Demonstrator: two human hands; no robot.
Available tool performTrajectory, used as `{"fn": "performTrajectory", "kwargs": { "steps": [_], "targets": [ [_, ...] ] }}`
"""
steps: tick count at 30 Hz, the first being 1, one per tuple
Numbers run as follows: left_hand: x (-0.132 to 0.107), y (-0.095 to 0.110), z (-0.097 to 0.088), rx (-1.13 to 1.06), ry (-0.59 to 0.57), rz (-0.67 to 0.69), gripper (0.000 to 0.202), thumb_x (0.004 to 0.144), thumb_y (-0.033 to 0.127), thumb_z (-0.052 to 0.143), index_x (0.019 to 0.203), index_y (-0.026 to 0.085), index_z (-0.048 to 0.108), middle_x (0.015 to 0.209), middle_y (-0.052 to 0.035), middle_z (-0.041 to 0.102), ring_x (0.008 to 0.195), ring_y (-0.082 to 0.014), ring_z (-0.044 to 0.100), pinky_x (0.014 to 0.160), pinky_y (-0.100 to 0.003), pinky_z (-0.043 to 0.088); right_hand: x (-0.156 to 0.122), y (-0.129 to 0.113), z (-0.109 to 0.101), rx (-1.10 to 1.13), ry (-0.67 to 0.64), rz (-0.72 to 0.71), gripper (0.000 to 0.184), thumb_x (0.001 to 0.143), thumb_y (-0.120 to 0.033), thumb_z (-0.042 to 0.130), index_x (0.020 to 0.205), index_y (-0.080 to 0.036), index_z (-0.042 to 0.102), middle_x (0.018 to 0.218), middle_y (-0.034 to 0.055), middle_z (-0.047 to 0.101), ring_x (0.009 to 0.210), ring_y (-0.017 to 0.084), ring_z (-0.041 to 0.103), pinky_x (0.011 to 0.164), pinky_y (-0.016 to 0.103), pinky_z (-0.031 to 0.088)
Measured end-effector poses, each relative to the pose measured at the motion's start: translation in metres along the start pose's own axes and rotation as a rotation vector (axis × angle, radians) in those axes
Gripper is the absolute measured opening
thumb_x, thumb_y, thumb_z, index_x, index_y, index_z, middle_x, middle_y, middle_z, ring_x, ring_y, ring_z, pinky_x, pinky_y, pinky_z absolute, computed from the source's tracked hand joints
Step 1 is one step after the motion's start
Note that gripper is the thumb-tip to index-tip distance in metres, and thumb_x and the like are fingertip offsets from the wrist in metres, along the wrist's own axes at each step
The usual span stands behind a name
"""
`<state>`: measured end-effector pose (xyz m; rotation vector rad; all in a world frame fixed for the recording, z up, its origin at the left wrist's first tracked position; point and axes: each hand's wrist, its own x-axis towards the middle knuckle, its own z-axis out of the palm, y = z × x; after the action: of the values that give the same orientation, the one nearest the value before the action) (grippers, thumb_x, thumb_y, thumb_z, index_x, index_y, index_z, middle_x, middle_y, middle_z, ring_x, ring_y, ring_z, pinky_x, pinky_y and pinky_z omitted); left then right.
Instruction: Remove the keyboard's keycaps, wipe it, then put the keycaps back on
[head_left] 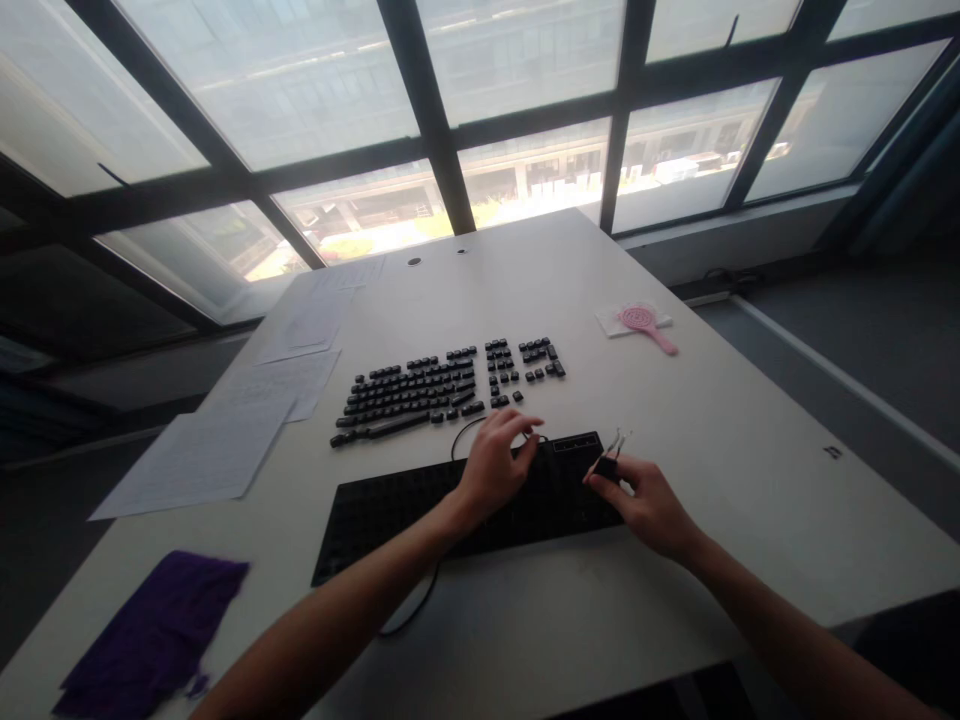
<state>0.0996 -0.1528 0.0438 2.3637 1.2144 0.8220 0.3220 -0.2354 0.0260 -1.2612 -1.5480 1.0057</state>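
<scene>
A black keyboard base [405, 500] lies at an angle near the table's front edge, its surface dark and hard to make out. My left hand [496, 455] hovers over its middle, fingers curved and thumb apart from them, with nothing visible between. At its right end, my right hand [645, 500] pinches a small black binder clip [606, 466] whose silver wire handles point up. Beyond the base, loose black keycaps [412, 390] stand in rows, set out like a keyboard layout. A thin black cable [420, 605] curves out from under the base.
The white table [480, 300] reaches to the windows. Written papers [202, 455] lie along its left side, and a purple cloth [157, 630] at the front left. To the right, a pink hairbrush [641, 322] rests on a white wrapper [611, 320].
</scene>
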Motion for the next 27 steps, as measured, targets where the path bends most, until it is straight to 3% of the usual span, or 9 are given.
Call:
{"fn": "performTrajectory", "kwargs": {
  "steps": [2, 4, 7, 10, 14, 22, 27],
  "targets": [
    [-0.026, 0.024, 0.007, -0.043, -0.133, 0.062, 0.012, 0.093, 0.024, 0.06, 0.102, 0.021, 0.067, 0.095, -0.0054, 0.064, 0.094, -0.0213, 0.058, 0.085, -0.035, 0.048, -0.003, 0.004, -0.002, 0.0, 0.021, 0.005, 0.024, 0.091, -0.037, 0.063, 0.08, -0.017, 0.071, 0.08, 0.004, 0.07, 0.078, 0.021, 0.063, 0.073, 0.03, 0.048],
    [-0.044, 0.04, 0.018, -0.019, -0.23, 0.1, 0.02, 0.087, 0.034, 0.07, 0.102, 0.02, 0.067, 0.096, -0.0059, 0.065, 0.092, -0.0228, 0.057, 0.082, -0.036, 0.05, -0.003, 0.01, -0.001, 0.037, 0.135, 0.057, 0.026, 0.09, -0.04, 0.064, 0.082, -0.017, 0.072, 0.078, 0.0046, 0.071, 0.075, 0.021, 0.064, 0.07, 0.03, 0.049],
    [-0.055, 0.045, 0.036, 0.047, -0.277, 0.157, 0.032, 0.079, 0.034, 0.079, 0.104, 0.019, 0.067, 0.1, -0.0072, 0.065, 0.093, -0.0243, 0.056, 0.08, -0.036, 0.052, 0.001, 0.019, 0.003, 0.139, 0.286, 0.123, 0.03, 0.088, -0.045, 0.065, 0.087, -0.016, 0.072, 0.078, 0.0056, 0.072, 0.072, 0.022, 0.066, 0.067, 0.031, 0.05],
    [-0.055, 0.04, 0.047, 0.04, -0.262, 0.199, 0.018, 0.082, 0.026, 0.076, 0.096, 0.018, 0.069, 0.097, -0.0068, 0.064, 0.093, -0.0233, 0.057, 0.08, -0.035, 0.053, 0.006, 0.024, 0.01, 0.145, 0.235, 0.093, 0.031, 0.089, -0.045, 0.064, 0.086, -0.016, 0.071, 0.078, 0.0056, 0.071, 0.072, 0.021, 0.065, 0.065, 0.03, 0.05],
    [-0.055, 0.035, 0.054, -0.039, -0.22, 0.232, 0.005, 0.087, 0.02, 0.069, 0.091, 0.017, 0.07, 0.096, -0.0072, 0.064, 0.091, -0.0213, 0.058, 0.081, -0.033, 0.053, 0.005, 0.025, 0.018, -0.008, 0.198, 0.0, 0.028, 0.093, -0.04, 0.059, 0.082, -0.017, 0.069, 0.077, 0.0045, 0.068, 0.073, 0.02, 0.062, 0.065, 0.029, 0.047],
    [-0.057, 0.03, 0.059, -0.189, -0.181, 0.167, 0.011, 0.085, 0.018, 0.07, 0.095, 0.017, 0.073, 0.099, -0.0077, 0.066, 0.091, -0.0202, 0.063, 0.082, -0.032, 0.054, 0.001, 0.027, 0.022, -0.152, 0.207, -0.096, 0.025, 0.096, -0.035, 0.054, 0.086, -0.018, 0.069, 0.083, 0.0056, 0.069, 0.078, 0.021, 0.062, 0.073, 0.031, 0.047],
    [-0.059, 0.033, 0.057, -0.335, -0.117, 0.077, 0.014, 0.082, 0.02, 0.074, 0.096, 0.017, 0.074, 0.093, -0.0067, 0.067, 0.08, -0.0166, 0.063, 0.071, -0.027, 0.053, 0.002, 0.027, 0.021, -0.173, 0.203, -0.089, 0.024, 0.096, -0.033, 0.054, 0.084, -0.018, 0.068, 0.082, 0.0053, 0.067, 0.076, 0.021, 0.061, 0.071, 0.031, 0.045]
  ]
}}
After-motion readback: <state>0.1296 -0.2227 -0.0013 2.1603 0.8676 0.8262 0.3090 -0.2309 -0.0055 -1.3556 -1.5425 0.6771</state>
